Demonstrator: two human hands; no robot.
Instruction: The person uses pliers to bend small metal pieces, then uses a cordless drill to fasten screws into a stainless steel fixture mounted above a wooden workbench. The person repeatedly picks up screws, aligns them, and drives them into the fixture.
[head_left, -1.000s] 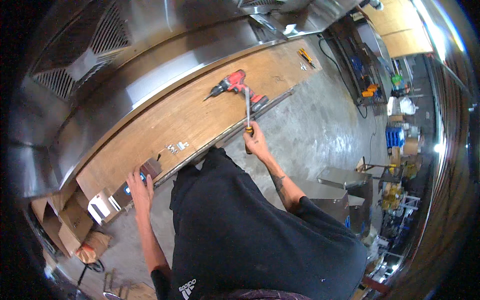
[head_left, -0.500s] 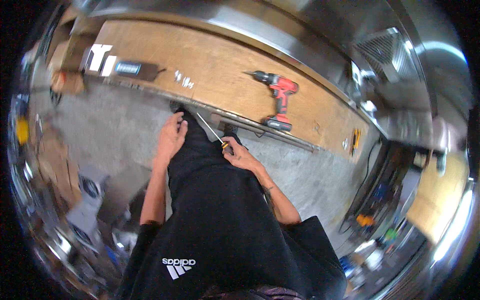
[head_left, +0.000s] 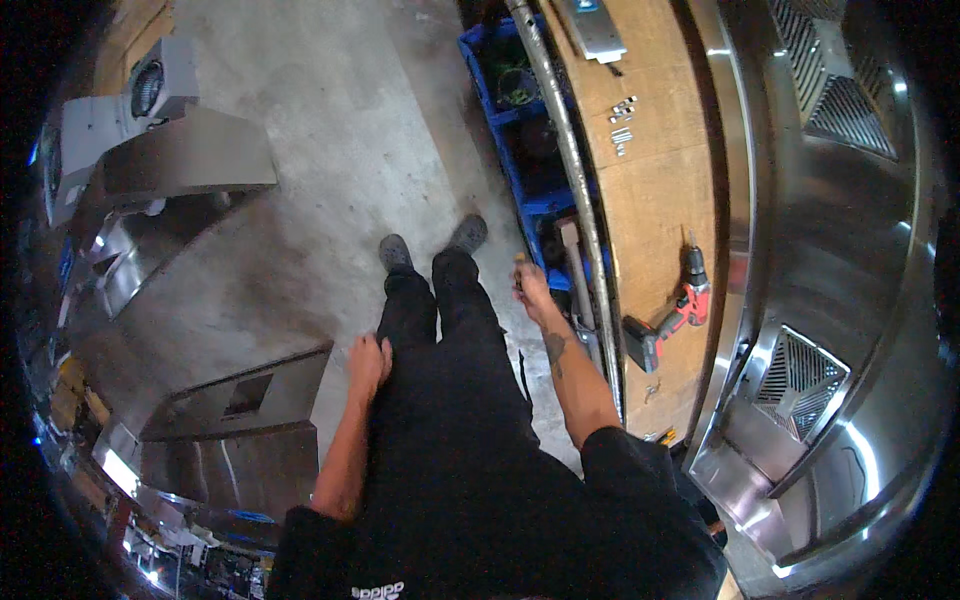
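Note:
My right hand [head_left: 533,288] is closed around a screwdriver [head_left: 519,261], beside the workbench's near edge; only a bit of its yellow and dark handle shows. Loosely bent and apparently holding nothing, my left hand [head_left: 369,361] hangs by my left thigh. On the wooden workbench [head_left: 655,195] to my right lies a red and black cordless drill [head_left: 688,303] with a bit in its chuck. Farther along the bench are small metal pieces [head_left: 622,110] and several thin pins or screws [head_left: 621,139].
Blue crates [head_left: 510,165] stand under the bench, along a metal rail [head_left: 560,110]. Stainless hoods with slotted filters [head_left: 800,383] line the right side. Large sheet-metal housings [head_left: 230,455] sit on the floor to my left, with a grey fan unit [head_left: 150,88] beyond.
My view has swung left, so the bench now runs along my right. My left hand has dropped to my thigh. The right hand keeps the screwdriver, whose shaft no longer shows clearly.

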